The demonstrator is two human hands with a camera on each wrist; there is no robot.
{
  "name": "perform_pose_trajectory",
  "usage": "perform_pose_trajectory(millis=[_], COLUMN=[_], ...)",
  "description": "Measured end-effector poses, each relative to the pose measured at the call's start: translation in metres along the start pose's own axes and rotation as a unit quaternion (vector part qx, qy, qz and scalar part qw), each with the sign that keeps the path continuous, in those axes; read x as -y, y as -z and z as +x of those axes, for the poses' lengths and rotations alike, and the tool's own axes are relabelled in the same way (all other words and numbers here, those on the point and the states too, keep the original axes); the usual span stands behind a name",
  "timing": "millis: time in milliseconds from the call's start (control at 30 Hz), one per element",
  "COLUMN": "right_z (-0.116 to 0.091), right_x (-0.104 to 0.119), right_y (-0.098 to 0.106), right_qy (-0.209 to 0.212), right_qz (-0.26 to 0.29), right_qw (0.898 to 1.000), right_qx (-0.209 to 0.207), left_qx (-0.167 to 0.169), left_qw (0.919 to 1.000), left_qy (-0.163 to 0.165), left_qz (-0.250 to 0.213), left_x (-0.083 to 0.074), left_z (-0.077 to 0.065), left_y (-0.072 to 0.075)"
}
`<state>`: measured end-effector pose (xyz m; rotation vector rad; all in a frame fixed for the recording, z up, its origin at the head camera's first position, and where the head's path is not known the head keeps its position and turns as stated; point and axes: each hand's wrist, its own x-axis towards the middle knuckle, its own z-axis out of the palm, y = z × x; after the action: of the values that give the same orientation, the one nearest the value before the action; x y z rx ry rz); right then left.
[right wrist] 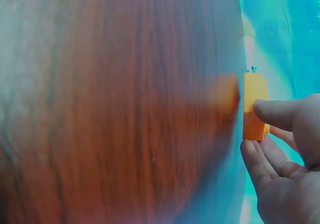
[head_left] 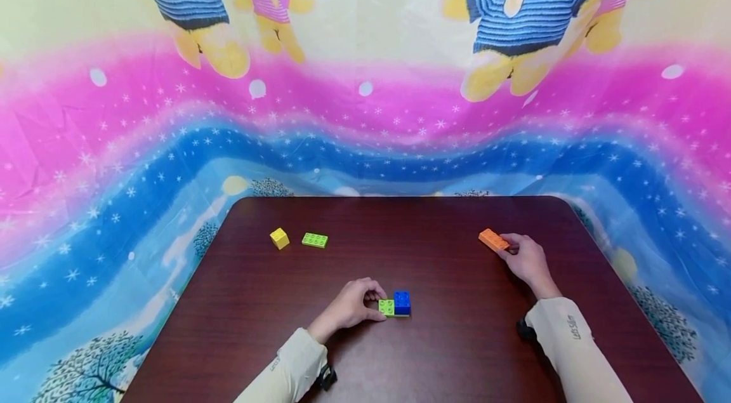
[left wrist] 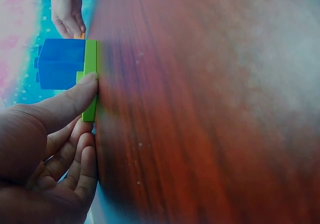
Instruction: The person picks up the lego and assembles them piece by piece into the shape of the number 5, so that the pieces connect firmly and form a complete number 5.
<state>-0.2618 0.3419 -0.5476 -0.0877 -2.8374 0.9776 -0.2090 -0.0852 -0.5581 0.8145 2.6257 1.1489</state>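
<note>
My left hand (head_left: 351,306) pinches the left end of a flat lime-green building plate (head_left: 386,308) near the middle of the table. A blue brick (head_left: 402,303) is fixed on the plate's right half, while studs show on its left half. In the left wrist view the thumb presses the edge of the green plate (left wrist: 90,56), with the blue brick (left wrist: 62,64) beyond it. Farther right, my right hand (head_left: 528,261) grips the near right end of an orange brick (head_left: 492,239). The right wrist view shows the thumb against the side of the orange brick (right wrist: 254,89).
A yellow brick (head_left: 279,238) lies at the far left of the dark wooden table (head_left: 434,238). Beside it is another lime-green plate (head_left: 315,240) with studs up. A printed cloth (head_left: 365,130) with bears hangs behind and around the table.
</note>
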Motion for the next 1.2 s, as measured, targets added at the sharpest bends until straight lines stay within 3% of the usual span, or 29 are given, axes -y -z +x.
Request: perform_pose_trajectory(millis=[367,667,1200], right_z=[-0.002,-0.008,-0.023], right_x=[0.012,0.035,0.082], right_y=[-0.008,-0.014,-0.042], right_qy=[0.021,0.046,0.082], right_qz=[0.004,0.015,0.050], right_qw=[1.000,0.999,0.995], right_qx=[0.000,0.008,0.033], left_qx=[-0.001,0.002,-0.002], left_qw=[1.0000,1.0000,0.9999], left_qy=[0.003,-0.002,-0.014], left_qz=[-0.005,-0.006,0.008], left_x=[0.001,0.000,0.003], left_z=[-0.001,-0.002,-0.001], left_y=[0.001,0.001,0.002])
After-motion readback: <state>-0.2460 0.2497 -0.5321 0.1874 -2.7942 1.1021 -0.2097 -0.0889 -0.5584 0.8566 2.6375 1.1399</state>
